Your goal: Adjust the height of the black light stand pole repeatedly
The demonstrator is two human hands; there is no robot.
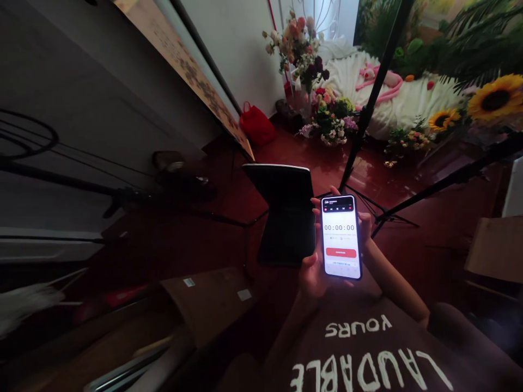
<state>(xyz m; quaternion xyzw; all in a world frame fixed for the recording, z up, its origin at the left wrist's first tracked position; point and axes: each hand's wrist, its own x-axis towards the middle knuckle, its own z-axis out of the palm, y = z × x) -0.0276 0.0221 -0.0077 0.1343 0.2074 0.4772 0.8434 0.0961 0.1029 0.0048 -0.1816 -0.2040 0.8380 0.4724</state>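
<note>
Far left of the hands, a black pole point(73, 179) is running out of frame; its fittings are getting lost in the dark. Nearer, left and below, a cardboard box point(208, 299) is fading into shadow. Just left of the hands, a black two-panel thing point(286, 218) is standing folded open on the red floor point(294, 147); inner surfaces are showing too dark to read. Below the hands, the lettered shirt point(351, 305) is being cut off by the bottom edge. Far right, beyond the hands, a sunflower point(494, 100) is running past the right edge.

Phone point(342, 234) is sitting between the two hands, screen facing the wearer. It's displaying 00:00:00 above a red button; the small text is coming out unreadable.

Left hand point(312, 277) is supporting the phone's lower left, thumb lying beside that edge, other fingers going behind. Can't tell how far it's closing; the phone is hiding it. Fingertips point(316, 211) are poking out at the upper left edge and over the top; can't tell whose for sure. Right hand point(366, 224) is gripping the phone's right edge, palm mostly hiding behind it.
</note>
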